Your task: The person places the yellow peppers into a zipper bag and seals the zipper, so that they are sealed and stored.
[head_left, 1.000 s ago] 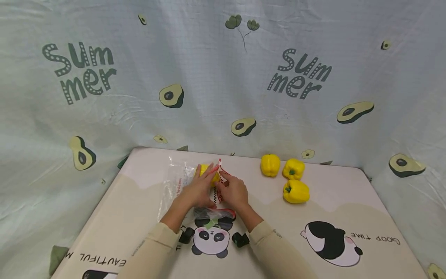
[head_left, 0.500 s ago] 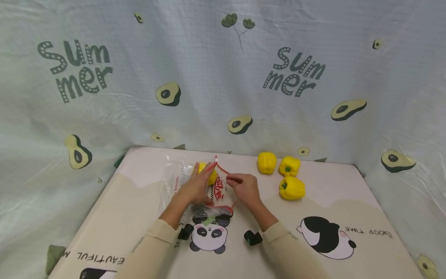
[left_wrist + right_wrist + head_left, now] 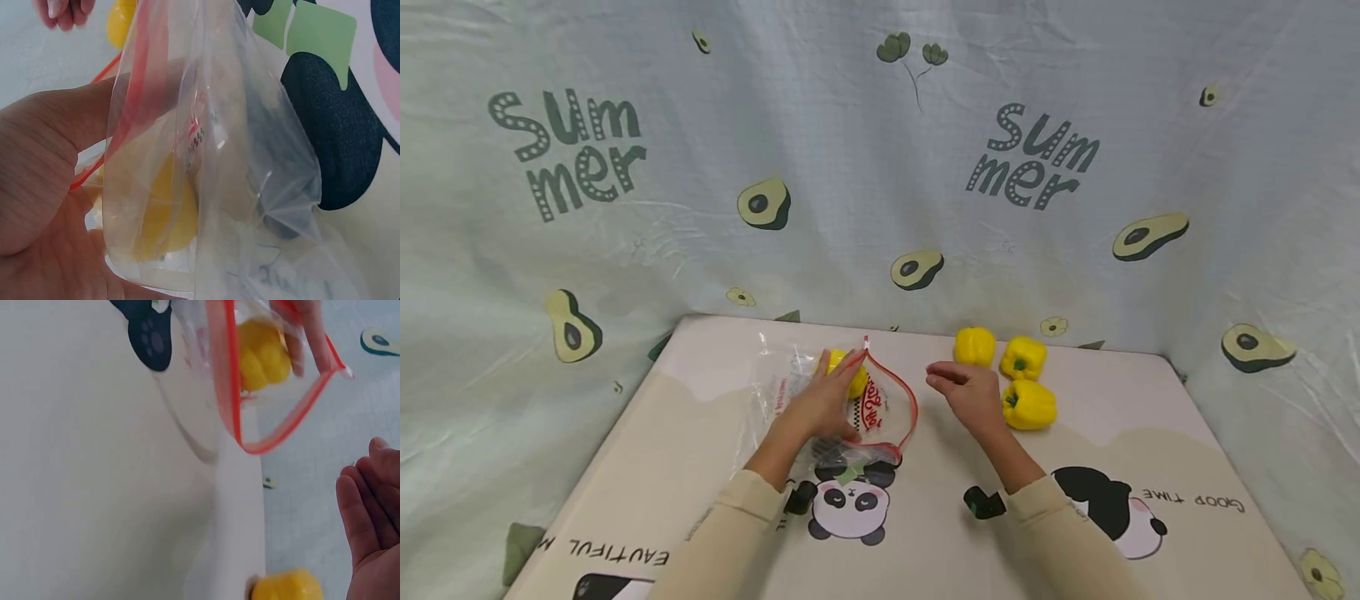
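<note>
A clear zip bag (image 3: 775, 387) with a red-edged mouth lies on the table, its mouth gaping to the right. One yellow bell pepper (image 3: 857, 384) is inside it, seen through the plastic and partly behind my left hand (image 3: 823, 408). That hand has its fingers and thumb spread apart at the mouth; in the left wrist view the thumb (image 3: 94, 112) reaches inside the plastic. My right hand (image 3: 972, 400) is in the air to the right of the bag, holding nothing, its fingers loosely bent. It is nearest to the loose yellow bell peppers (image 3: 1030, 406).
Two more yellow bell peppers, one at the back (image 3: 975, 344) and one beside it (image 3: 1024, 358), stand near the table's far edge. Behind the table (image 3: 700, 433) hangs a printed curtain (image 3: 835, 167). Panda drawings are printed on the tabletop.
My right hand has let go of the bag's red edge and moved right toward the loose peppers. The mouth has opened wider. My left hand has stayed at the bag.
</note>
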The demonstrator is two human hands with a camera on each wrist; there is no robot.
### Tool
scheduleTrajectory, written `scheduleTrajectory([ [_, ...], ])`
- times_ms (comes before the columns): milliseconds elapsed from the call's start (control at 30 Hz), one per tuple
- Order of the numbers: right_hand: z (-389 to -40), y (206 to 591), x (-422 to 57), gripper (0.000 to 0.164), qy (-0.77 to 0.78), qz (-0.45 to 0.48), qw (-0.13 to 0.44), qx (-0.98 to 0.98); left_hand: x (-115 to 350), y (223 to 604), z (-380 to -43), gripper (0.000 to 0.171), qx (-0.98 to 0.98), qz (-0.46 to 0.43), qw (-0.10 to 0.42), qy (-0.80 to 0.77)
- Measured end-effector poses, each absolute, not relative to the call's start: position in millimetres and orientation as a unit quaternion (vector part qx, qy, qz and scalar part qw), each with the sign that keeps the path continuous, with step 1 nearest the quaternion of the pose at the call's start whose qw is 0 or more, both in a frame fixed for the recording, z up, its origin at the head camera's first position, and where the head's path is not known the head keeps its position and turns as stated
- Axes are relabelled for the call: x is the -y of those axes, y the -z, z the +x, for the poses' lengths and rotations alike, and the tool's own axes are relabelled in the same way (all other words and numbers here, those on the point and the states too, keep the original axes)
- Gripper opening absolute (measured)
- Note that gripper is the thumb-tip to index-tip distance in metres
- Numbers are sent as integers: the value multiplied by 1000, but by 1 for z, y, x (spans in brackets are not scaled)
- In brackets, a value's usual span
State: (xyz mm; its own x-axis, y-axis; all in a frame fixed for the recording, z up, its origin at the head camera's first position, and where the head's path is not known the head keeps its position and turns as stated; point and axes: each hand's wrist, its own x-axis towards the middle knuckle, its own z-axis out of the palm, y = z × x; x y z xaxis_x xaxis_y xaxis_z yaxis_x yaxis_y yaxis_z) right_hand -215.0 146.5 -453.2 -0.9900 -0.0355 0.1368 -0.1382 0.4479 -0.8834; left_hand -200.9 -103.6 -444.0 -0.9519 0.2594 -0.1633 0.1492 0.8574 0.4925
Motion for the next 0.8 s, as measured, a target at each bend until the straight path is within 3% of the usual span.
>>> scheduleTrajectory([
  [800, -215, 437, -239, 32, -510, -28, 76, 857, 102, 446, -200, 123, -963, 104, 118, -221],
])
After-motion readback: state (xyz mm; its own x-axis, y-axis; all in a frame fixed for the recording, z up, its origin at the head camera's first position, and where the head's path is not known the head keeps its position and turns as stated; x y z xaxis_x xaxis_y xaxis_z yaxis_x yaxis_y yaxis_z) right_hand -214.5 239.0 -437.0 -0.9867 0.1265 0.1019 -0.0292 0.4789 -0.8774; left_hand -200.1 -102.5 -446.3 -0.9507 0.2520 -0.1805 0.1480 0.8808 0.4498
